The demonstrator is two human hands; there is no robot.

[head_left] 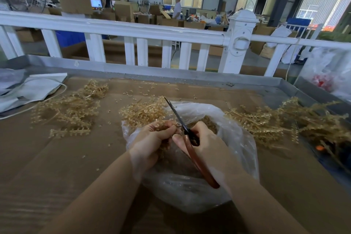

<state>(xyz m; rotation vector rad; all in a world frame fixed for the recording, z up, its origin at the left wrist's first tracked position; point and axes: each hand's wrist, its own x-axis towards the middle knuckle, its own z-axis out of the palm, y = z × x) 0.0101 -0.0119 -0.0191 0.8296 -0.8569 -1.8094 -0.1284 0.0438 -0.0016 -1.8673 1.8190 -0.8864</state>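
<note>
Tan plastic sprig bunch [161, 127] held over mouth of clear plastic bag [239, 138], gripped in curled fingers of left hand [152, 140]; most of bunch hidden inside fist. Right hand [209, 144], also over bag, closed round red-handled scissors [198, 163]. Dark blades point past bag's far rim; whether parted, hard to make out. Cut point masked by fingers. Bag contents blurred behind film. Loose tan sprig pile [70, 108] left of bag, second pile [144, 110] behind bag, third pile [284, 121] right of bag, far end cut off by frame edge. Brown cardboard sheet [57, 157] under bag.
</note>
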